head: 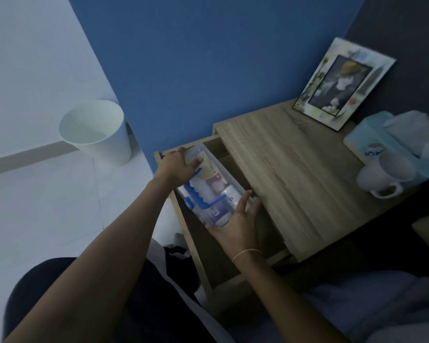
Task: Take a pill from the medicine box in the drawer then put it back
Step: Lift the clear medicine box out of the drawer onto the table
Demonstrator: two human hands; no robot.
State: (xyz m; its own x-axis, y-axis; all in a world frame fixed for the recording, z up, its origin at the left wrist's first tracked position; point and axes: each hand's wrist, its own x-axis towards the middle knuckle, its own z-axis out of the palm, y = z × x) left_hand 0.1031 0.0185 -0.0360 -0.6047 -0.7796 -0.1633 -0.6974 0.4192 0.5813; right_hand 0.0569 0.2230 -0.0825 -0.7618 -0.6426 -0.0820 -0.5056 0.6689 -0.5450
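A clear plastic medicine box [209, 186] with a blue handle and latches sits in the open wooden drawer [196, 246] of a bedside table. Bottles and packets show through its lid. My left hand [177, 168] grips the box's far end, fingers curled over its edge. At the near end, my right hand [235, 225] holds the box with fingers spread against its side. The box looks slightly tilted between both hands, over the drawer's left part. No loose pill is visible.
The bedside table top [295, 174] carries a picture frame [342, 85], a blue tissue box [386, 137] and a white mug [386, 174]. A white waste bin [97, 131] stands on the floor to the left. A blue wall rises behind.
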